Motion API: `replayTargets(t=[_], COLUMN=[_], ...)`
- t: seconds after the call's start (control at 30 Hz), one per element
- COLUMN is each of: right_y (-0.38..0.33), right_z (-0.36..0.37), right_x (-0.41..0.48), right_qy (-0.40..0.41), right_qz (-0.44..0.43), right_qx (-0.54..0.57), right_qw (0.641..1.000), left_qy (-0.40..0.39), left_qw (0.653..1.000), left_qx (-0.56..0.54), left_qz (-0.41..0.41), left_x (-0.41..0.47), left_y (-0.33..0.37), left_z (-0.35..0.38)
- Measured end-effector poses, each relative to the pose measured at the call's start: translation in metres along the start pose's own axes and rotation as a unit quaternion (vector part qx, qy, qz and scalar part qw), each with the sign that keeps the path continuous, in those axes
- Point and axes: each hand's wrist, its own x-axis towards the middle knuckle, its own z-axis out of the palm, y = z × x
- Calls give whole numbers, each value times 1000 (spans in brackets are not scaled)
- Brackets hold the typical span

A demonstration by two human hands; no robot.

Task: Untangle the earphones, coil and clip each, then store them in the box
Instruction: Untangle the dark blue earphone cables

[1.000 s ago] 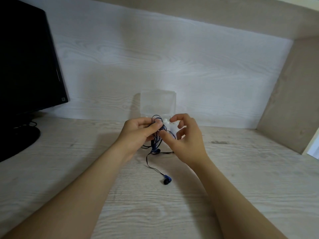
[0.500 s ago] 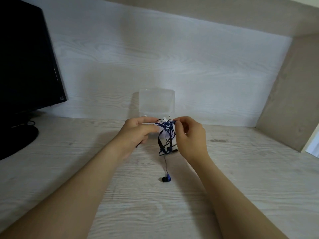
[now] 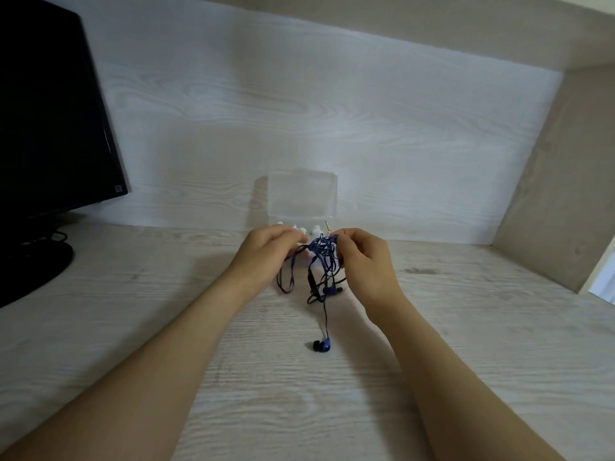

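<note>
A tangled blue earphone cable [image 3: 321, 257] hangs between both hands above the desk. My left hand [image 3: 266, 251] pinches one strand of it, and a loop droops below that hand. My right hand [image 3: 362, 257] pinches the knot at its top. One blue earbud [image 3: 322, 345] lies on the desk at the end of a hanging strand. Behind the hands stands a clear plastic box [image 3: 301, 194] with its lid up; white pieces [image 3: 314, 229] show at its base, partly hidden by my fingers.
A black monitor [image 3: 50, 121] on a round stand [image 3: 30, 274] fills the left side. The pale wooden desk [image 3: 166, 327] ends at a white back panel, and a beige side wall [image 3: 559, 181] closes the right.
My left hand has drawn a strand out to the left, so a loop now hangs under it. The knot stays pinched in my right hand; the earbud on the desk has barely moved.
</note>
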Motion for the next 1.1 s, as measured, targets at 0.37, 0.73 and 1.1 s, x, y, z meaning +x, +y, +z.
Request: replayTargets(t=[0.37, 0.73, 1.1], right_y=[2, 2, 5], right_z=[-1, 2, 2], right_x=[3, -4, -4], right_qy=[6, -58, -75], right_qz=[49, -41, 9], right_qx=[53, -36, -88], right_qw=[997, 997, 993], left_qy=[-53, 18, 93], left_qw=[998, 991, 994], left_qx=[11, 88, -60], left_qz=[36, 96, 17], left_x=[-4, -3, 4], left_y=[-1, -4, -2], left_z=[-2, -1, -4])
